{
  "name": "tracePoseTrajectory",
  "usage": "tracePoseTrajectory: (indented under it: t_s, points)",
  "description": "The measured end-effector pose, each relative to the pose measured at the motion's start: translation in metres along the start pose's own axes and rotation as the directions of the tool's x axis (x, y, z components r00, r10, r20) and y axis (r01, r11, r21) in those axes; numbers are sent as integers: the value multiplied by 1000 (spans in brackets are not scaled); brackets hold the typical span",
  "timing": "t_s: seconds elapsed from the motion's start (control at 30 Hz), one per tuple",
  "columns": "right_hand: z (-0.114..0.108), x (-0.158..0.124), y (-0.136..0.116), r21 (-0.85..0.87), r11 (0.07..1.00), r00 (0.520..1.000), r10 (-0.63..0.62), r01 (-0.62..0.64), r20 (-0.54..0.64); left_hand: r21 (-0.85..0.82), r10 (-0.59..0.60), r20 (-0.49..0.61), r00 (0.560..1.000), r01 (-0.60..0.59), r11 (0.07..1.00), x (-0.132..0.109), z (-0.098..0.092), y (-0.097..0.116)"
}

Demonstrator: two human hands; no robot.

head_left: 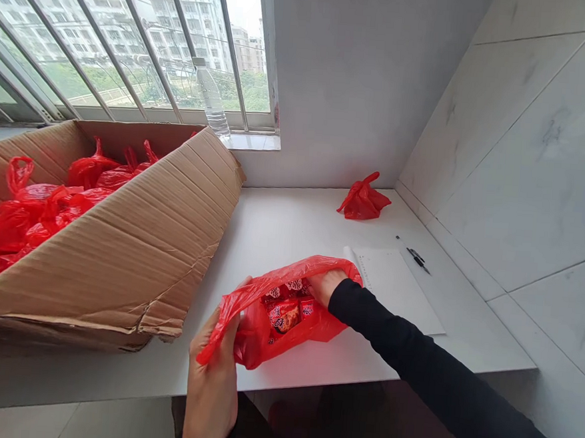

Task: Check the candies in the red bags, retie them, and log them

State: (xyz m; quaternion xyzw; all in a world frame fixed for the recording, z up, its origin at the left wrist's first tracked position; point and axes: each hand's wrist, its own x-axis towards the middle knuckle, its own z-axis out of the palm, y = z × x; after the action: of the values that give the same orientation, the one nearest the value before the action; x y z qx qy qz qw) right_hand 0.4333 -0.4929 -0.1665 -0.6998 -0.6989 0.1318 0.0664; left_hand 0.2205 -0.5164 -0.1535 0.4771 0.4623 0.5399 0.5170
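A red plastic bag (259,337) lies open on the white counter (291,232) near its front edge, with small red snack packets (284,312) inside. My left hand (214,367) pinches the bag's near-left rim and holds it open. My right hand (325,286), in a black sleeve, reaches into the bag's far-right side; its fingers are mostly hidden by the plastic.
A big cardboard box (120,253) full of tied red bags (37,208) stands at the left. One tied red bag (364,200) sits at the back. A sheet of paper (398,286) and a pen (415,256) lie to the right. A water bottle (211,100) stands on the windowsill.
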Motion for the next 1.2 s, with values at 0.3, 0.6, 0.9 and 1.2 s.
tracePoseTrajectory:
  t_s: [0.3,0.6,0.9,1.2]
  points:
    - [-27,-16,0,61,995,995,-81,84,-51,-72,-33,34,999,36,997,1,-3,3]
    - [-30,-18,-3,-83,996,999,30,-31,-18,-142,-81,11,997,82,986,2,-12,-4]
    - [3,-31,-21,-130,983,988,-121,133,97,-199,-129,-3,992,126,972,-5,-11,-2]
    - [10,-27,-9,-155,988,999,13,-6,43,-186,-108,42,993,114,976,-5,-10,-4]
